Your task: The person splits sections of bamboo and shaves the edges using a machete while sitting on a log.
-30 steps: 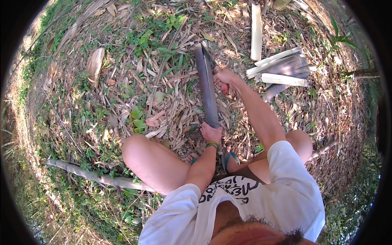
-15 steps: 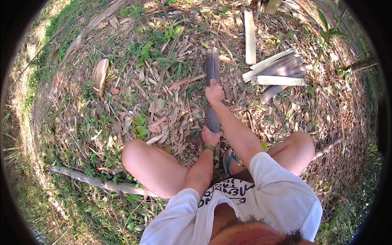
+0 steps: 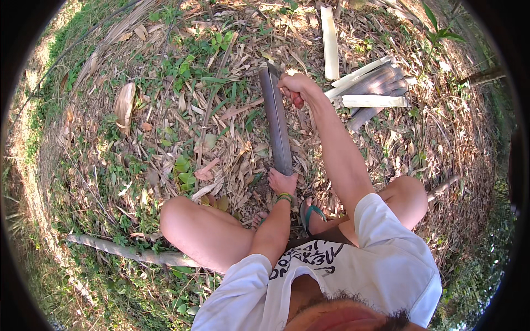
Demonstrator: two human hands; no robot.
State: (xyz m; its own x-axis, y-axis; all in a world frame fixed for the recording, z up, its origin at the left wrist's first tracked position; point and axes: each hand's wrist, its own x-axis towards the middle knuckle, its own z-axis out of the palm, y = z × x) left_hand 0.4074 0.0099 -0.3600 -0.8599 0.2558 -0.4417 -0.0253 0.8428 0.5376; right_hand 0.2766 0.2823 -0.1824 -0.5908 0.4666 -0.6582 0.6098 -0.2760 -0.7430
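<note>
A dark grey-brown bamboo piece (image 3: pixel 276 124) points away from me, with a line like a split running along its length. My left hand (image 3: pixel 282 180), with a green and yellow band at the wrist, is closed around its near end. At the far end, my right hand (image 3: pixel 295 87) grips a knife (image 3: pixel 273 70) by its reddish-brown handle. The dark blade sits crosswise against the bamboo's far end; how deep it goes in cannot be made out. The fingers partly cover the handle.
To the far right lies a pile of split bamboo strips (image 3: pixel 375 101), pale and dark sides showing. Another pale strip (image 3: pixel 330 44) lies beyond it. Dry leaves and weeds cover the ground. A branch (image 3: pixel 132 251) stretches left of my bent knee.
My right hand has turned the knife from lying along the bamboo to crosswise at its far end. The bamboo's far end has tilted left; my left hand keeps hold of the near end.
</note>
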